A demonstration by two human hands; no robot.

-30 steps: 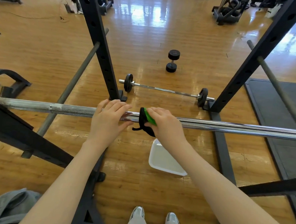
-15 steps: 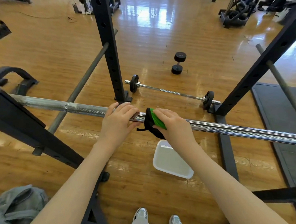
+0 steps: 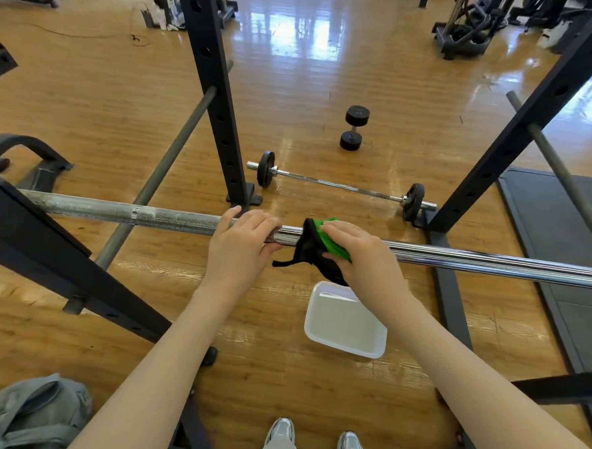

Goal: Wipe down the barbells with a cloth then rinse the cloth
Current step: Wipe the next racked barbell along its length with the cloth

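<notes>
A white basin (image 3: 346,321) stands on the wooden floor (image 3: 88,110) below the racked barbell (image 3: 474,259), its inside pale; whether it holds water cannot be told. Both forearms reach forward over the bar: the left hand (image 3: 240,245) lies on top with fingers curled over the knurled part, and just beside it the right hand (image 3: 361,258) grips a green and black cloth (image 3: 315,246) wrapped round the chrome shaft. The cloth sits under the right fingers (image 3: 337,231), its black end hanging below the bar.
</notes>
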